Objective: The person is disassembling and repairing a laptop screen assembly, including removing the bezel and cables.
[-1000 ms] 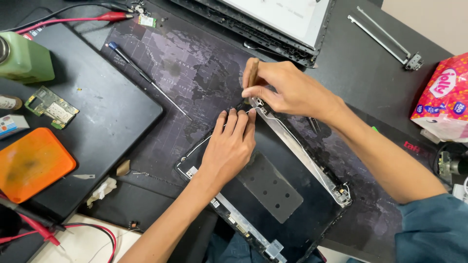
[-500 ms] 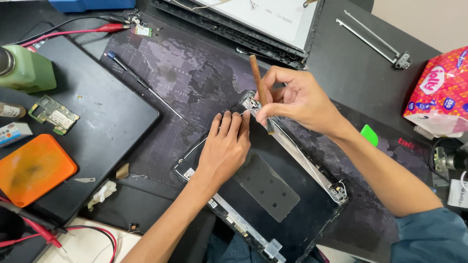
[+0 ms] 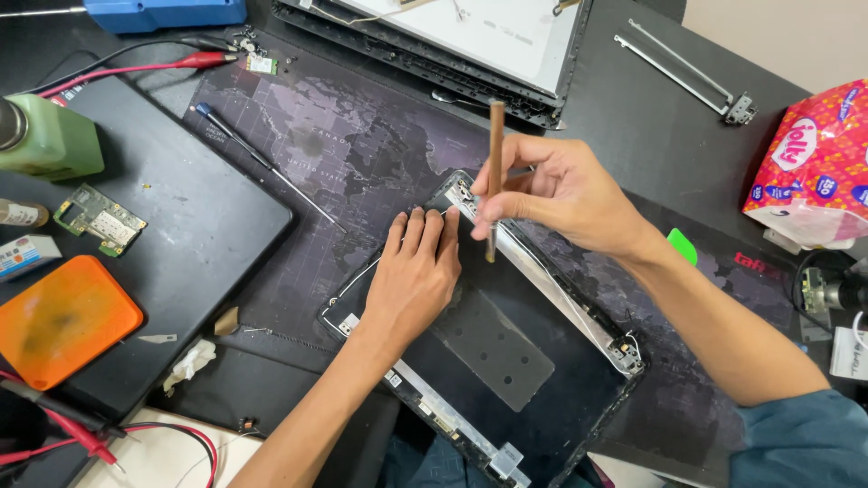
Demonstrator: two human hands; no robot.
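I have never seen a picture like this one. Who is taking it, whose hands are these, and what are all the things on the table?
The picture comes from a camera worn on a person's head, looking down at that person's own two bare hands. The left hand lies flat on a dark laptop lid panel, fingers near its upper corner. The right hand holds a thin brown stick upright in its grip, the lower tip close above the panel. Under the panel lies a dark desk mat with a world map. Around it are a screwdriver, a small green circuit board, an orange pad, a green bottle, red test leads and a red tissue pack.
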